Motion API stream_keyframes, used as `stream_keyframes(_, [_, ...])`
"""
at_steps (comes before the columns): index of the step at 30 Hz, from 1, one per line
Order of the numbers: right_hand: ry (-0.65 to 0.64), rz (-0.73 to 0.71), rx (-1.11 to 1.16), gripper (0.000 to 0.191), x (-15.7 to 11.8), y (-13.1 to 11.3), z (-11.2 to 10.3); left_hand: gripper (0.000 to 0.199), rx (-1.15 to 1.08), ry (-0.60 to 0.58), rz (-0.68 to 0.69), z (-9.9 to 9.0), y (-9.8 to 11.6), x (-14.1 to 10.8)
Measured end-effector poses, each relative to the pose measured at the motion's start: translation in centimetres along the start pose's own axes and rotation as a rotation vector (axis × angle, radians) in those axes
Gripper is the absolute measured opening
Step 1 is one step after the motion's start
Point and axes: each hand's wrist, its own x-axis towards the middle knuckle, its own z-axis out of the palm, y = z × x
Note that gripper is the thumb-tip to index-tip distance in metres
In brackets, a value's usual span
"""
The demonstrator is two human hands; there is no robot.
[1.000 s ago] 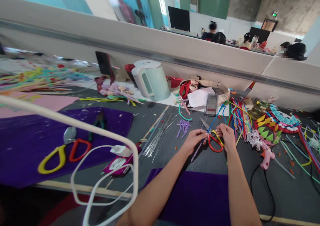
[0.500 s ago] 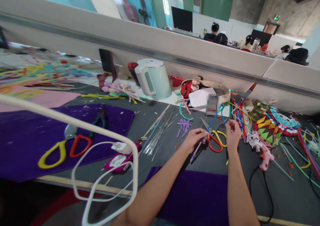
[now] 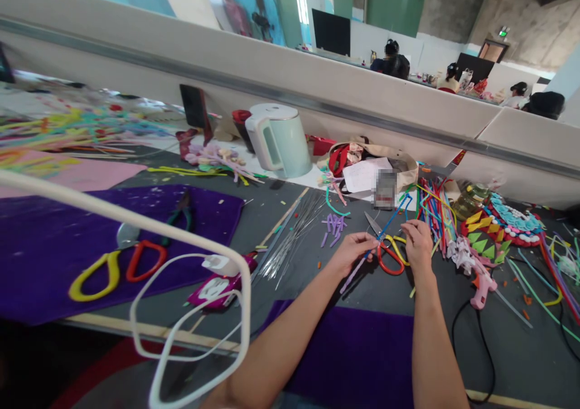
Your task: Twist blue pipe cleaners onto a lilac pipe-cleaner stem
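Between the fingertips of my left hand [image 3: 356, 253] is a blue pipe cleaner [image 3: 390, 222] joined to a pale purple piece [image 3: 351, 279] that points down toward the table's front. The blue part runs up to the right and bends near its top. My right hand [image 3: 417, 240] is just right of it, fingers curled and close together; whether they grip its thin end is too small to tell. Scissors with red and yellow handles [image 3: 390, 268] lie open on the table between and beneath my hands. Short purple pieces [image 3: 334, 225] lie left of them.
Thin metal wires [image 3: 294, 240] lie to the left, near a kettle [image 3: 283, 143]. A glue gun [image 3: 484, 288] and bundled pipe cleaners [image 3: 437, 209] are at the right. A white looped tube [image 3: 247, 300] crosses the left foreground.
The blue pipe cleaner's upper part has changed from a wide bend to a narrow one, leaning right. My right hand has turned slightly and shifted left.
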Motion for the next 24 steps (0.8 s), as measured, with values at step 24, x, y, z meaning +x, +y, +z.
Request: stream_keyframes(24, [0.148,0.189,0.113,0.024,0.2,-0.95,-0.04,0.027,0.026,0.058,0.021,0.55,0.24,-0.22])
